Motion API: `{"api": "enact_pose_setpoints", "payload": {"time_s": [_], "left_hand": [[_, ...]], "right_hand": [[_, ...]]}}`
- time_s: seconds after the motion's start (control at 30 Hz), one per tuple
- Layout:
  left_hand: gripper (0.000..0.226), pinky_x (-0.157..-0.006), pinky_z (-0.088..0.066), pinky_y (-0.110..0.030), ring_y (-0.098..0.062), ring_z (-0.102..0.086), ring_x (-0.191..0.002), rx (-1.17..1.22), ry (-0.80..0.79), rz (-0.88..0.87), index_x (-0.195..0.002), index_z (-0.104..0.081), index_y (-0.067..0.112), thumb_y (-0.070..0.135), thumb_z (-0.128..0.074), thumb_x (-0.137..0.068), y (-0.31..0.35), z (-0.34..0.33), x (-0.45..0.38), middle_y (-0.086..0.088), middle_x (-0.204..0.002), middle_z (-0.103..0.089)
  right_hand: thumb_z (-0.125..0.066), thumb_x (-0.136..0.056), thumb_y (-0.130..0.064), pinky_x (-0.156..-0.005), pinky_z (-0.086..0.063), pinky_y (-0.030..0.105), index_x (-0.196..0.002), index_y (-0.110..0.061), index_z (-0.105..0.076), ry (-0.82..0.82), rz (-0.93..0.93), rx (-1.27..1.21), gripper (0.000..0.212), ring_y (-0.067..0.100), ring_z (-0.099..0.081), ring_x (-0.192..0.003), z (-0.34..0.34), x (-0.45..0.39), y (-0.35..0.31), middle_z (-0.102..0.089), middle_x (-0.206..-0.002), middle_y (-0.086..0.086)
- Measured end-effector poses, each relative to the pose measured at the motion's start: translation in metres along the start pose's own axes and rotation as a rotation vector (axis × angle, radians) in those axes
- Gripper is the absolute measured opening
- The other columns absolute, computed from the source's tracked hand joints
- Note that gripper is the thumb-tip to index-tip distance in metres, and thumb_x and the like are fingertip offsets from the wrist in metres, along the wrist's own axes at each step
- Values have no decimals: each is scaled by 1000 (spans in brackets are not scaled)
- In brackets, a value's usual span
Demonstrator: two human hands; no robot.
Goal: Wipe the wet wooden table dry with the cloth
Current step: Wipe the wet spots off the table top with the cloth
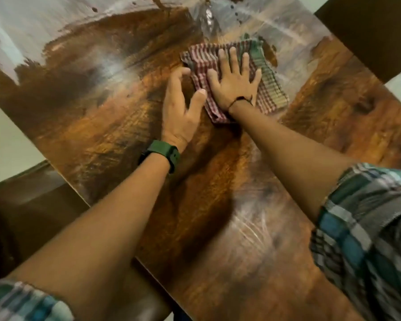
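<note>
Wooden worktop (218, 205): wet sheen at far side, edges cut off by frame. Checked cloth (266, 89): laid flat mid-worktop, middle hidden under right hand (235, 85), fingers spread straight, pressed down. Left hand (180, 110): fingers relaxed, thumb touching cloth edge; fingertips blurred. Dark chair (28, 205) partly seen at left.

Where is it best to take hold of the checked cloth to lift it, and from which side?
Probably the green-striped far-right edge of the checked cloth, coming from the right. That part lies free and slightly rumpled on the wooden table, while the right hand presses flat on the middle and the left hand touches the left edge.
</note>
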State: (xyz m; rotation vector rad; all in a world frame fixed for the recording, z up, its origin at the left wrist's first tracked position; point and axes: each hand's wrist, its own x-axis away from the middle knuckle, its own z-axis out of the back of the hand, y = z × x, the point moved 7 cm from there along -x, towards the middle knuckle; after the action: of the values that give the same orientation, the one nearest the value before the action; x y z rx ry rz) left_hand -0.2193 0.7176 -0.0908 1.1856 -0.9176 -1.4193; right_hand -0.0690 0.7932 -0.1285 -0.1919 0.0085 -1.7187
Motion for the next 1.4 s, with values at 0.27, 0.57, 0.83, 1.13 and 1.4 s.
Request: {"api": "enact_pose_setpoints", "payload": {"time_s": [0.27,0.57,0.83,1.13,1.4], "left_hand": [[46,-98,-30,-20,-21,-42,-119,-24,-66,0,-125,-40,1,27,-44,-87,3,-2,-3,-14,-128,-45],[47,-91,-26,-4,-8,-39,-115,21,-81,-1,-126,-40,7,31,-44,-86,-6,-6,-1,-6,-130,-45],[47,-91,-25,-5,-7,-37,-115,44,-90,-14,-125,-42,6,30,-44,-84,-2,-4,-1,3,-124,-42],[48,-96,-26,-14,-7,-36,-117,45,-111,31,-126,-42,6,30,-44,-84,-2,-1,0,-5,-130,-45],[44,-94,-25,-11,-2,-34,-117,60,-108,78,-124,-41,15,34,-43,-85,-7,-5,-8,9,-127,-39]], "right_hand": [[-10,-92,-58,-112,4,56,-150,-31,-6,70,60,43,64,25,2,-146,-15,164,8,-2,-159,-3],[-17,-90,-61,-113,5,55,-147,-42,-9,59,49,15,61,18,4,-146,-7,98,78,-3,-158,-10],[-15,-95,-57,-113,8,56,-150,-32,-2,19,-177,4,61,22,10,-145,0,93,86,6,-159,-3],[-12,-93,-59,-113,-1,58,-149,-30,-9,-69,514,156,63,23,2,-146,-14,194,30,-6,-158,-4],[-10,-87,-61,-114,2,49,-144,-41,-4,-10,319,141,60,16,3,-146,12,49,99,-2,-157,-12]]}}
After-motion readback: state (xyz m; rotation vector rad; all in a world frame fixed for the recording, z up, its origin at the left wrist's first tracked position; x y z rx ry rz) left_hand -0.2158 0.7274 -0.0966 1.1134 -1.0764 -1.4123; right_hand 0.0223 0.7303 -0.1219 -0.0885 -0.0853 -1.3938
